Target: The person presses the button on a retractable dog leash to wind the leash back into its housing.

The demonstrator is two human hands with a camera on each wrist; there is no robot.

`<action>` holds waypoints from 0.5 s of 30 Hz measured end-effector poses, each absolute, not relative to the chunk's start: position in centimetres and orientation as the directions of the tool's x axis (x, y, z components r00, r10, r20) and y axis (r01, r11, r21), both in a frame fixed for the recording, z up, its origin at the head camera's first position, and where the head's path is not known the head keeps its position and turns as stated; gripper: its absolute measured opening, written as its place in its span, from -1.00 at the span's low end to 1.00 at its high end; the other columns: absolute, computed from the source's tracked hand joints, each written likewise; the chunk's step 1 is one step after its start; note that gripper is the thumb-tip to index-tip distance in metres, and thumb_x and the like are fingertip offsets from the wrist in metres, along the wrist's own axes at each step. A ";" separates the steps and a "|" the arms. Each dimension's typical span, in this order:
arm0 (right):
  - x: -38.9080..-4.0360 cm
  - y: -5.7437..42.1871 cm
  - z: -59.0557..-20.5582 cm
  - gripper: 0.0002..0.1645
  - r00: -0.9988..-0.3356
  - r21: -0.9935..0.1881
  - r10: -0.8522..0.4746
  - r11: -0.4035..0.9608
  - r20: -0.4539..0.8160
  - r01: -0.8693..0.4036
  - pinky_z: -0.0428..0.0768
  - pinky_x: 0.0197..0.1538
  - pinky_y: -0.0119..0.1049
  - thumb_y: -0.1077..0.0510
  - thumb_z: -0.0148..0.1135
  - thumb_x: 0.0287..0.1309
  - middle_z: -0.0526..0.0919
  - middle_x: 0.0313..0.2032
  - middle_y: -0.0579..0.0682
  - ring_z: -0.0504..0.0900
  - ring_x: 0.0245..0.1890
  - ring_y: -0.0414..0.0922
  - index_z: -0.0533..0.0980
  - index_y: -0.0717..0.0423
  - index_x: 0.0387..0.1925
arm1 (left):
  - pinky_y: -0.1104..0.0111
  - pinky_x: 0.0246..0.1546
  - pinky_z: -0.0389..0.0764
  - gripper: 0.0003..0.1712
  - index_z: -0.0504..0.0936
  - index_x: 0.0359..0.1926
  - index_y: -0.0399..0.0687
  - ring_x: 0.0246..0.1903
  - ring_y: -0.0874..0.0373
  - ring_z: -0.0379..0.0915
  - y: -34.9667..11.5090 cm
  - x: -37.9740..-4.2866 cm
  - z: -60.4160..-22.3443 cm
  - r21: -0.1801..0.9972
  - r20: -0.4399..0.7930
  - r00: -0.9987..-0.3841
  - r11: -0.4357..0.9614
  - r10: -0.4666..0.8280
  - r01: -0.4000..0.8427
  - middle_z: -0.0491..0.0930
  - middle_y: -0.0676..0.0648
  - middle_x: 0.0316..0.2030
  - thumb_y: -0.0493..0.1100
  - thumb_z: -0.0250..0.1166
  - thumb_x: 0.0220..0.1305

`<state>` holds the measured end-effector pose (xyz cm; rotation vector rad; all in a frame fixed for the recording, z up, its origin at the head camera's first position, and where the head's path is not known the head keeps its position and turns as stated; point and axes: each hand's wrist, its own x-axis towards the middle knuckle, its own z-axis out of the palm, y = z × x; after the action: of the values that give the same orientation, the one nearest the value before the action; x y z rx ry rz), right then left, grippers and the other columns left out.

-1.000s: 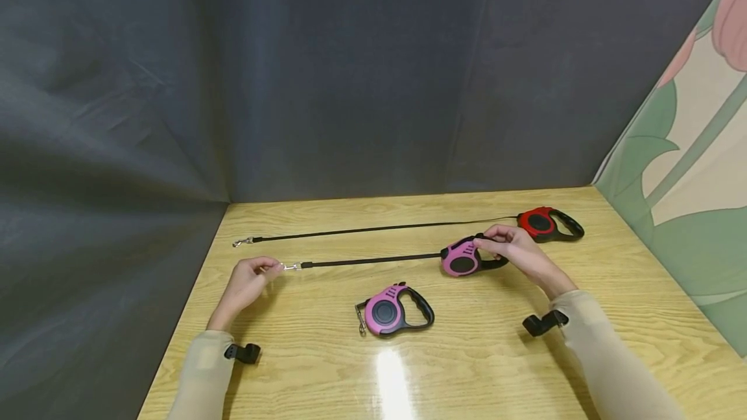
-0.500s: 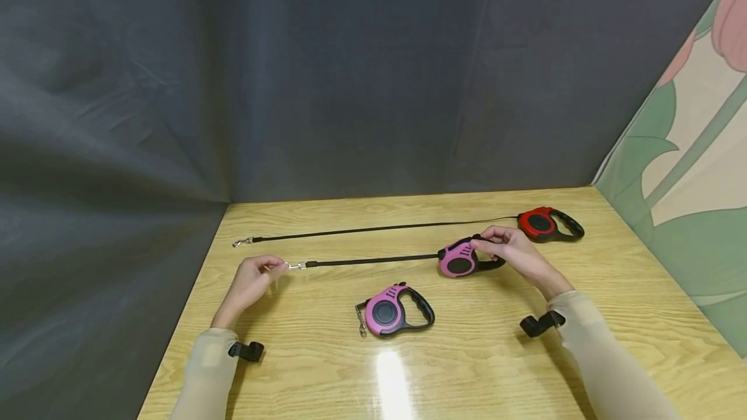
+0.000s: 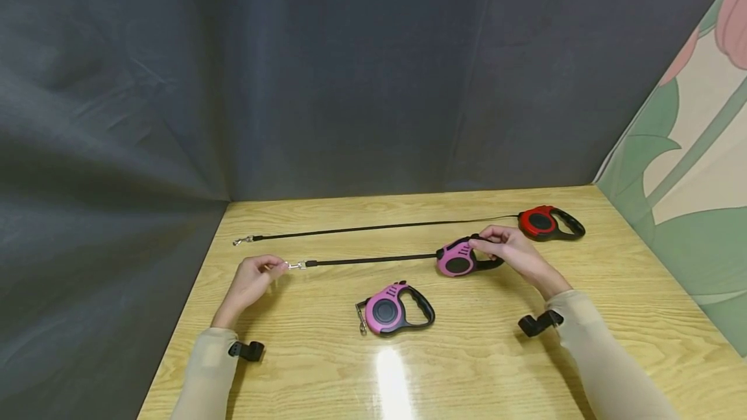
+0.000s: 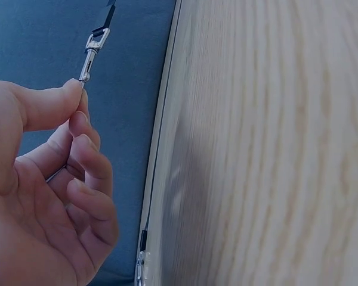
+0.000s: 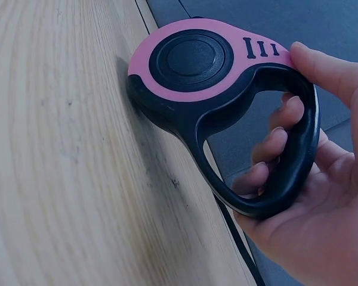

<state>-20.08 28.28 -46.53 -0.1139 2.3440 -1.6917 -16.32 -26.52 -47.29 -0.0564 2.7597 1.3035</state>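
Note:
Between thumb and forefinger my left hand [image 3: 252, 282] pinches the end of a silver snap hook [image 4: 90, 58]. From that hook a black strap [image 3: 373, 260] runs straight to the right, into a pink and black retractable dog leash [image 3: 456, 260]. My right hand [image 3: 513, 253] grips this leash by its black loop handle. In the right wrist view the fingers pass through the loop, with the thumb on the pink casing [image 5: 150, 55]. A second pink retractable leash [image 3: 385, 311] lies on the table nearer me, its hook [image 3: 362, 323] close against the casing.
Behind lies a red and black retractable leash [image 3: 539, 222], its thin strap [image 3: 373, 229] drawn out leftward to a metal hook [image 3: 242, 240]. A dark curtain [image 3: 350, 83] closes off the back and left of the wooden table [image 3: 467, 368]. A flowered panel [image 3: 694, 167] stands right.
My left hand has shifted slightly right with the hook, and my right hand slightly left with the pink leash. The strap between them is a little shorter. The other leashes lie still.

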 end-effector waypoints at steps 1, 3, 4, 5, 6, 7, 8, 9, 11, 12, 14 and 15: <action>-20.1 28.2 -46.5 -0.70 -0.966 -0.943 -0.209 0.323 -0.154 0.080 0.44 -0.17 -0.29 0.01 0.42 0.41 0.58 -0.45 -0.16 0.51 -0.34 -0.15 0.60 0.19 -0.15 | 0.34 -0.32 0.47 -0.72 0.80 -0.03 -0.21 -0.34 0.12 0.44 -26.5 -16.3 -47.3 0.769 -0.096 -0.995 0.635 0.005 -0.071 0.76 -0.15 -0.16 -0.08 0.34 0.54; -20.0 28.1 -46.4 -0.69 -0.965 -0.943 -0.211 0.322 -0.155 0.081 0.44 -0.16 -0.29 0.01 0.42 0.41 0.58 -0.45 -0.15 0.51 -0.34 -0.14 0.61 0.19 -0.14 | 0.34 -0.31 0.47 -0.72 0.80 -0.03 -0.21 -0.34 0.12 0.44 -26.4 -16.3 -47.2 0.770 -0.097 -0.995 0.634 0.009 -0.069 0.76 -0.15 -0.17 -0.08 0.34 0.54; -20.0 28.0 -46.3 -0.68 -0.965 -0.943 -0.211 0.322 -0.156 0.082 0.44 -0.16 -0.29 0.00 0.42 0.40 0.58 -0.44 -0.15 0.51 -0.34 -0.13 0.61 0.20 -0.14 | 0.34 -0.31 0.47 -0.72 0.80 -0.04 -0.21 -0.34 0.12 0.45 -26.4 -16.4 -47.2 0.770 -0.096 -0.995 0.634 0.012 -0.067 0.76 -0.15 -0.17 -0.08 0.34 0.53; -20.0 27.9 -46.3 -0.68 -0.964 -0.943 -0.212 0.323 -0.157 0.083 0.44 -0.16 -0.29 0.00 0.43 0.40 0.59 -0.44 -0.14 0.51 -0.33 -0.13 0.61 0.20 -0.13 | 0.34 -0.31 0.47 -0.73 0.80 -0.04 -0.22 -0.33 0.12 0.45 -26.3 -16.4 -47.2 0.771 -0.096 -0.995 0.633 0.015 -0.065 0.76 -0.15 -0.17 -0.09 0.34 0.53; -20.0 27.9 -46.3 -0.67 -0.964 -0.943 -0.213 0.323 -0.158 0.083 0.44 -0.16 -0.29 0.00 0.43 0.40 0.59 -0.44 -0.13 0.51 -0.33 -0.13 0.60 0.20 -0.13 | 0.34 -0.31 0.47 -0.73 0.80 -0.04 -0.22 -0.33 0.12 0.45 -26.3 -16.4 -47.2 0.772 -0.096 -0.995 0.633 0.017 -0.064 0.76 -0.15 -0.17 -0.09 0.34 0.53; -19.9 27.8 -46.2 -0.67 -0.964 -0.942 -0.213 0.325 -0.159 0.084 0.44 -0.16 -0.29 0.00 0.43 0.40 0.59 -0.44 -0.13 0.51 -0.33 -0.13 0.60 0.20 -0.13 | 0.34 -0.30 0.47 -0.73 0.80 -0.05 -0.22 -0.33 0.12 0.45 -26.2 -16.4 -47.2 0.770 -0.096 -0.995 0.634 0.018 -0.063 0.76 -0.15 -0.17 -0.10 0.34 0.53; -19.9 27.7 -46.2 -0.68 -0.964 -0.942 -0.212 0.325 -0.161 0.086 0.44 -0.16 -0.28 0.00 0.43 0.40 0.59 -0.44 -0.13 0.51 -0.33 -0.13 0.60 0.19 -0.13 | 0.34 -0.31 0.47 -0.74 0.80 -0.05 -0.22 -0.33 0.12 0.44 -26.2 -16.4 -47.2 0.770 -0.097 -0.995 0.635 0.017 -0.064 0.76 -0.15 -0.17 -0.10 0.34 0.53; -19.9 27.7 -46.2 -0.68 -0.964 -0.942 -0.213 0.325 -0.162 0.087 0.44 -0.16 -0.28 0.00 0.43 0.40 0.59 -0.43 -0.13 0.51 -0.33 -0.13 0.60 0.19 -0.13 | 0.34 -0.30 0.46 -0.74 0.80 -0.05 -0.22 -0.32 0.12 0.44 -26.2 -16.4 -47.3 0.769 -0.098 -0.995 0.636 0.017 -0.065 0.76 -0.15 -0.17 -0.10 0.34 0.53; -19.9 27.7 -46.2 -0.68 -0.963 -0.942 -0.213 0.324 -0.164 0.089 0.44 -0.16 -0.28 0.00 0.43 0.40 0.60 -0.43 -0.14 0.51 -0.32 -0.14 0.61 0.19 -0.14 | 0.35 -0.31 0.46 -0.74 0.80 -0.06 -0.22 -0.33 0.12 0.43 -26.2 -16.4 -47.4 0.769 -0.101 -0.995 0.635 0.013 -0.070 0.75 -0.14 -0.18 -0.10 0.34 0.53; -20.0 27.6 -46.2 -0.69 -0.963 -0.942 -0.213 0.323 -0.166 0.091 0.44 -0.16 -0.28 0.00 0.43 0.40 0.60 -0.43 -0.14 0.51 -0.32 -0.14 0.61 0.18 -0.14 | 0.35 -0.31 0.46 -0.74 0.80 -0.06 -0.22 -0.33 0.12 0.43 -26.2 -16.4 -47.4 0.770 -0.102 -0.995 0.634 0.014 -0.070 0.75 -0.14 -0.18 -0.10 0.34 0.53; -19.9 27.6 -46.3 -0.68 -0.963 -0.941 -0.212 0.326 -0.169 0.094 0.45 -0.16 -0.27 0.00 0.43 0.40 0.61 -0.42 -0.14 0.52 -0.32 -0.15 0.61 0.18 -0.14 | 0.34 -0.32 0.45 -0.74 0.80 -0.05 -0.22 -0.33 0.12 0.42 -26.2 -16.4 -47.4 0.773 -0.105 -0.994 0.631 0.018 -0.070 0.75 -0.15 -0.18 -0.10 0.34 0.53; -19.9 27.6 -46.3 -0.68 -0.963 -0.941 -0.211 0.327 -0.168 0.093 0.46 -0.16 -0.27 0.00 0.43 0.40 0.62 -0.42 -0.14 0.52 -0.32 -0.15 0.60 0.18 -0.14 | 0.34 -0.32 0.45 -0.73 0.80 -0.05 -0.23 -0.33 0.11 0.42 -26.1 -16.4 -47.4 0.775 -0.106 -0.994 0.629 0.020 -0.070 0.75 -0.15 -0.18 -0.10 0.34 0.53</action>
<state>-19.94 27.60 -46.31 -0.1071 2.3340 -1.6810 -16.38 -26.12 -47.41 -0.0419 2.7400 1.3098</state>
